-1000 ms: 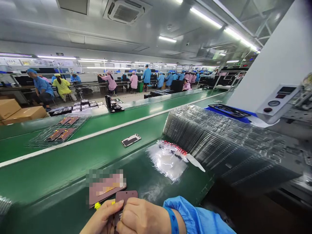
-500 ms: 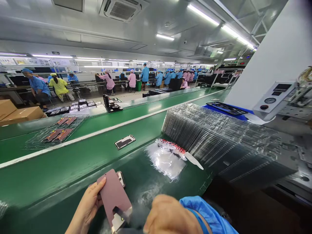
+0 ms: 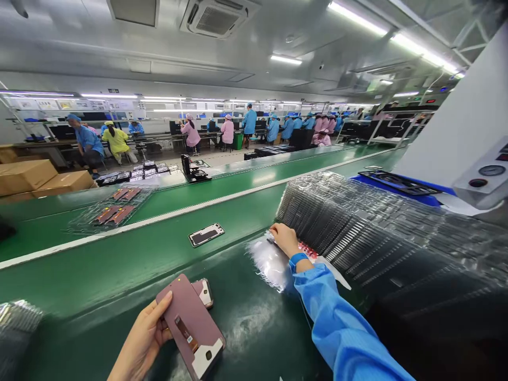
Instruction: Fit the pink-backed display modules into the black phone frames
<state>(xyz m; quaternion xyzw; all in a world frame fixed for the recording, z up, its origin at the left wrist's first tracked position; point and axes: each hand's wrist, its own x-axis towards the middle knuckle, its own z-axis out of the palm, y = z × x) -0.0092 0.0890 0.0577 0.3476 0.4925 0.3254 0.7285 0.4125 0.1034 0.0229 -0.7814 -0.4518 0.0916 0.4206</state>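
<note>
My left hand is closed around the edge of a mauve phone screen panel, thumb on top. The panel's back faces up, with a brown ribbon cable and a white strip with a dark hole at its lower end. Partly hidden behind it, a similar panel shows a pale end. My right hand, in a blue sleeve, reaches to the upper edge of a pile of clear plastic films with red tabs. Its fingers are pinched together on a film there; the fingertips are small in view.
A phone frame lies on the green conveyor belt. Tall stacked clear trays stand on the right, beside a blue tray and a machine. Further left, a clear tray holds several brown panels. Co-workers sit beyond.
My right hand has moved from beside the panel, forward and away to the film pile. The panel's ribbon cable now shows plainly, where a blurred flap was before. The view has shifted left.
</note>
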